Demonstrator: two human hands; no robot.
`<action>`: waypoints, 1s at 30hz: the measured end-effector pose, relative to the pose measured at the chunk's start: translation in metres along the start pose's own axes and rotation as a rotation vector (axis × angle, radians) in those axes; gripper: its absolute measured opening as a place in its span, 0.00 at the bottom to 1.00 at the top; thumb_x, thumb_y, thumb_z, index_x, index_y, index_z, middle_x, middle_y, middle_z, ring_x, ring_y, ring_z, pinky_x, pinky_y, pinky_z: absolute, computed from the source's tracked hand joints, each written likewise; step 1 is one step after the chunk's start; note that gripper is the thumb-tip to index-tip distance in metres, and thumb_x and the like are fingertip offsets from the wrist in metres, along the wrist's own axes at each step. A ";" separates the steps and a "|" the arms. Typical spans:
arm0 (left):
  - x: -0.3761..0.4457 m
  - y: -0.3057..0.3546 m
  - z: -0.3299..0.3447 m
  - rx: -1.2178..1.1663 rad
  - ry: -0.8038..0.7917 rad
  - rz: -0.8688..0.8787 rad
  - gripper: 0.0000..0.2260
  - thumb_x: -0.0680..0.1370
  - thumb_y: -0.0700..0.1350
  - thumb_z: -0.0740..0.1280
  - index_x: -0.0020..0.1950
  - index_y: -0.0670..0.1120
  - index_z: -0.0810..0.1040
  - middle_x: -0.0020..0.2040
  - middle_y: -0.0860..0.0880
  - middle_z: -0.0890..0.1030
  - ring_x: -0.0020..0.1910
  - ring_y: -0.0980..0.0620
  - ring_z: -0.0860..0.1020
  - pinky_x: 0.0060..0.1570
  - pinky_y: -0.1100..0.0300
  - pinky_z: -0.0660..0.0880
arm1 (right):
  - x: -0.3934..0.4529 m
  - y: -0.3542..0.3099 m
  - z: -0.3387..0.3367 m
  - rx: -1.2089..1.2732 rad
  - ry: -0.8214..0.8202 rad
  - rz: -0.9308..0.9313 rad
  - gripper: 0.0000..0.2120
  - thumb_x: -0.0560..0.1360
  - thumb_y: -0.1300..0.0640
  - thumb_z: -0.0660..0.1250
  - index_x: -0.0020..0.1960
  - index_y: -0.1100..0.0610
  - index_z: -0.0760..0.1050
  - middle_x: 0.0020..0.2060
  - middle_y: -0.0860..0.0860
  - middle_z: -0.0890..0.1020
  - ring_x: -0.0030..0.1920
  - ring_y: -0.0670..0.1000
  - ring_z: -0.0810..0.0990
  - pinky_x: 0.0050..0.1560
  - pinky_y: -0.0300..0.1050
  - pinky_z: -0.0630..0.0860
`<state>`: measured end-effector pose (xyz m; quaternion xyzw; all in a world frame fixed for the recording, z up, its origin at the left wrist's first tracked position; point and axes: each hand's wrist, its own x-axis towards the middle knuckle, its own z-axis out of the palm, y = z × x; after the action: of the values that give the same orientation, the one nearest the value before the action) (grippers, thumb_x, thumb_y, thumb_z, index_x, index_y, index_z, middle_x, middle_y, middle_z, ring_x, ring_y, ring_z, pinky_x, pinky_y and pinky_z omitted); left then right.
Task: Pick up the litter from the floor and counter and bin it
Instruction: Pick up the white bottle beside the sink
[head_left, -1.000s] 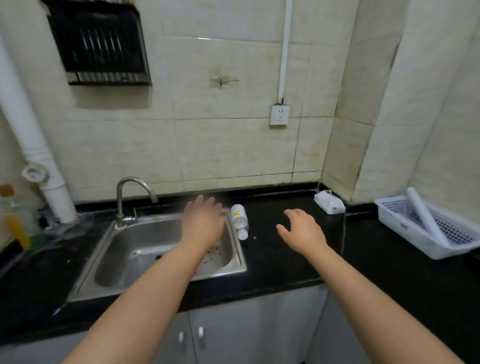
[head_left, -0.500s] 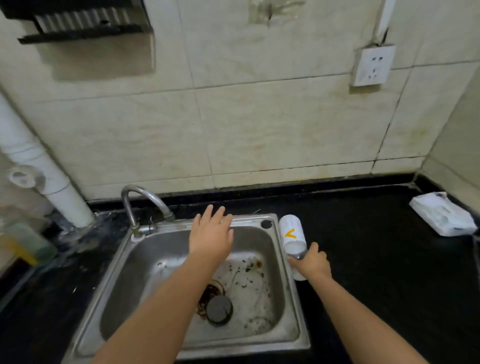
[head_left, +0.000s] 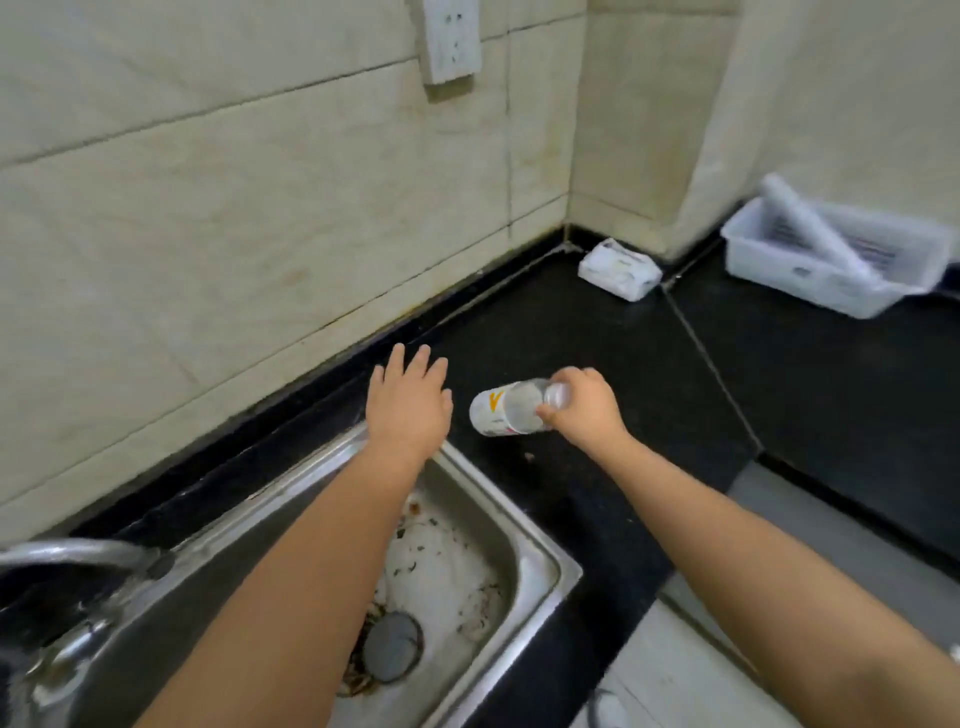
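Note:
A white plastic bottle (head_left: 506, 408) with an orange mark on its label hangs on its side just above the black counter (head_left: 649, 364), right of the sink. My right hand (head_left: 589, 408) is shut around its neck end. Spread flat with fingers apart, my left hand (head_left: 408, 402) hovers over the sink's back right corner, a little left of the bottle, holding nothing. A crumpled white packet (head_left: 618, 268) lies on the counter in the wall corner.
The steel sink (head_left: 540, 551) with dirt specks and a drain plug is below my left arm; its tap (head_left: 78, 553) is at far left. A white basket (head_left: 831, 265) holding a white roll sits at the right. A wall socket (head_left: 451, 39) is above.
My right hand reached the bottle, closed on its neck and lifted it off the counter. The camera view swung to the right and tilted.

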<state>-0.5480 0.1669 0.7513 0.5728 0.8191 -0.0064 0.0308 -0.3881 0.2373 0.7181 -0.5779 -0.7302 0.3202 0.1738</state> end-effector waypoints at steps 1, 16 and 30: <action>0.003 0.022 0.000 -0.007 0.001 0.074 0.21 0.83 0.48 0.52 0.76 0.48 0.57 0.79 0.49 0.55 0.79 0.46 0.49 0.76 0.49 0.53 | -0.010 0.005 -0.017 -0.001 0.037 0.002 0.22 0.71 0.60 0.70 0.63 0.63 0.72 0.60 0.61 0.74 0.60 0.59 0.73 0.56 0.41 0.66; -0.261 0.478 -0.005 -0.003 0.043 1.405 0.18 0.82 0.48 0.54 0.72 0.46 0.65 0.76 0.49 0.62 0.76 0.46 0.57 0.72 0.51 0.60 | -0.430 0.264 -0.294 -0.084 0.978 0.753 0.21 0.71 0.60 0.69 0.63 0.62 0.73 0.59 0.61 0.74 0.62 0.57 0.72 0.56 0.38 0.63; -0.840 0.678 0.085 0.070 -0.102 2.310 0.19 0.82 0.48 0.55 0.72 0.45 0.66 0.76 0.47 0.63 0.77 0.45 0.56 0.73 0.50 0.58 | -0.982 0.417 -0.262 0.057 1.508 1.647 0.19 0.70 0.60 0.70 0.60 0.63 0.74 0.59 0.63 0.76 0.59 0.60 0.74 0.52 0.40 0.63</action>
<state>0.3796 -0.3915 0.7318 0.9799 -0.1954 -0.0203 0.0356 0.3475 -0.5781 0.7459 -0.9276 0.1758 -0.0783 0.3203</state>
